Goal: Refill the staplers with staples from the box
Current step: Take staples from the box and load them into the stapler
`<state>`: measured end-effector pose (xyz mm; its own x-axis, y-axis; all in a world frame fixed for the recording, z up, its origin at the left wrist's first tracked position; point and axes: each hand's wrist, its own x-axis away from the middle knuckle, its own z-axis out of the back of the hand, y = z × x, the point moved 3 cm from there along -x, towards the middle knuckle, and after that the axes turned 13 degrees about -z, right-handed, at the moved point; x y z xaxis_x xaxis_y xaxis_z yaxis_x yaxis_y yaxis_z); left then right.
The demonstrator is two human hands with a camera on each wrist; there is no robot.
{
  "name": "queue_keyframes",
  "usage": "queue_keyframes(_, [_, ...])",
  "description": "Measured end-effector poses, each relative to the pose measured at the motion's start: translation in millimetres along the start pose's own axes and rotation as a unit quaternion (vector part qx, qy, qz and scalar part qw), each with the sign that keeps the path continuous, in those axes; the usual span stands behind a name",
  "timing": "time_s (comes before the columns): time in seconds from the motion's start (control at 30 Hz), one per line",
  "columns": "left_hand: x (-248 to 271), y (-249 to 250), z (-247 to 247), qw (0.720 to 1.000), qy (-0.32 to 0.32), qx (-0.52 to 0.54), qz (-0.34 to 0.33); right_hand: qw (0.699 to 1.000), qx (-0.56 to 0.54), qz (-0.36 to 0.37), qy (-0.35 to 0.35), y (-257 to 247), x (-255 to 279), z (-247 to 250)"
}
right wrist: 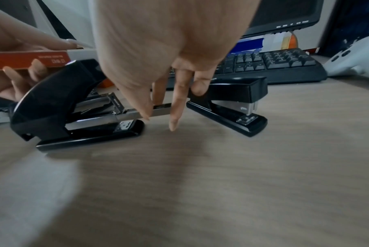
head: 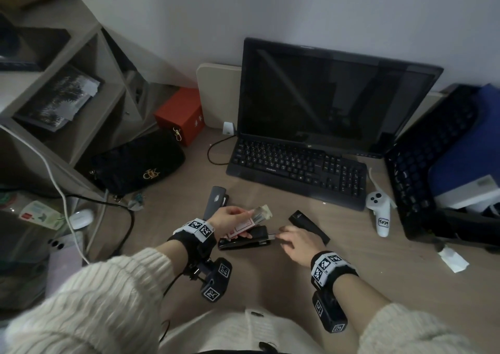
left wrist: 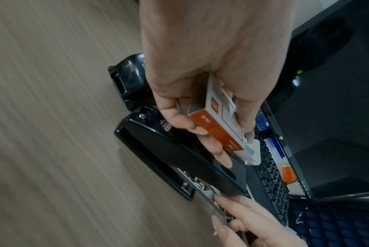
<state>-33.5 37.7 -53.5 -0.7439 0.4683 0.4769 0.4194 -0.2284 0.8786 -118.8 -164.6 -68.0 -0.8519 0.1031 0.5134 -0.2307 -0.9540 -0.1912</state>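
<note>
On the wooden desk (head: 270, 278) lies a black stapler (head: 243, 241) with its metal staple tray (right wrist: 134, 113) slid out at the front. My right hand (right wrist: 158, 115) pinches the end of that tray between thumb and fingers. My left hand (head: 244, 224) hovers over the stapler's back and grips an orange-and-white staple box (left wrist: 213, 123) with its flap open. A second black stapler (right wrist: 232, 98) stands closed just right of my right hand. Behind the left hand lies a third, grey stapler (head: 215, 202).
A black keyboard (head: 297, 169) and a dark monitor (head: 332, 96) stand behind the staplers. A white controller (head: 380, 213) and another keyboard (head: 422, 159) are on the right. On the left are a black handbag (head: 138, 164), a red box (head: 180, 115), shelves and cables.
</note>
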Motion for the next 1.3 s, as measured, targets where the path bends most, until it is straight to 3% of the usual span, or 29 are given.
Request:
queue_keyframes(0.3, [2.9,7.7,0.2,1.000,0.004,-0.014,-0.001,0.998,-0.029,-0.021,-0.044,8.3,-2.8,-1.4])
queue_keyframes(0.4, [1.2,12.5,0.1,1.000,0.016,0.009,-0.014,0.992,-0.118,-0.038,0.027,5.6,2.2,18.1])
queue_keyframes(0.53, [0.5,15.4,-0.3,0.999,0.012,-0.021,-0.038,0.951,-0.264,-0.026,0.159,-7.1,14.6,53.7])
queue_keyframes(0.67, [3.1,18.9,-4.4,0.998,-0.003,-0.042,-0.052,0.927,-0.308,0.017,0.212,-28.5,17.5,71.8])
queue_keyframes(0.93, [12.1,22.8,-8.2,0.995,-0.025,0.025,-0.091,0.896,-0.384,-0.043,0.218,-39.4,11.0,66.8])
queue_keyframes(1.1, [16.7,25.6,-10.1,0.993,-0.020,0.052,-0.104,0.910,-0.367,-0.036,0.191,-43.4,19.2,66.1])
queue_keyframes(1.3, [19.8,29.0,-13.5,0.992,-0.020,0.006,-0.127,0.926,-0.351,-0.029,0.134,-47.1,20.7,63.9])
